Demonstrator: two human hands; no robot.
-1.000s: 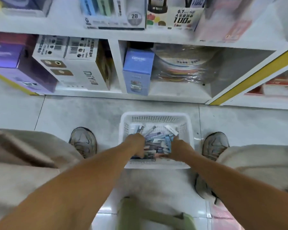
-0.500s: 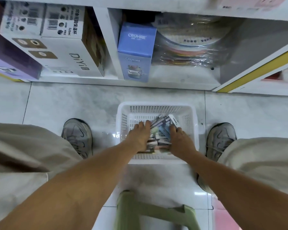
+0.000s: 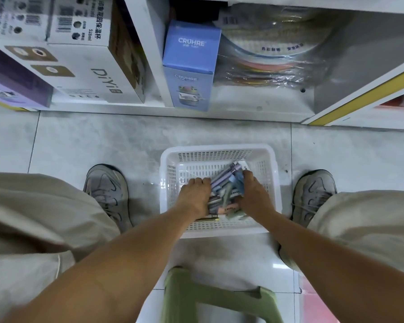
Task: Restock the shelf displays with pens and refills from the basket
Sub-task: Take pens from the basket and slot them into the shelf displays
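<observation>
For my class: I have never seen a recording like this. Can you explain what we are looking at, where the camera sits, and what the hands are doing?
There is no machine here. A person wears a camera on the head, so the single picture looks down past their own arms. On the tiled floor, between their shoes, stands a white basket in front of low shop shelves. Inside it lies a heap of pen packs. The left hand and the right hand press in on the heap from either side, gathering it between them. The fingers curl down against the packs. A blue box stands on the shelf beyond, and a green stool sits nearest the camera.
</observation>
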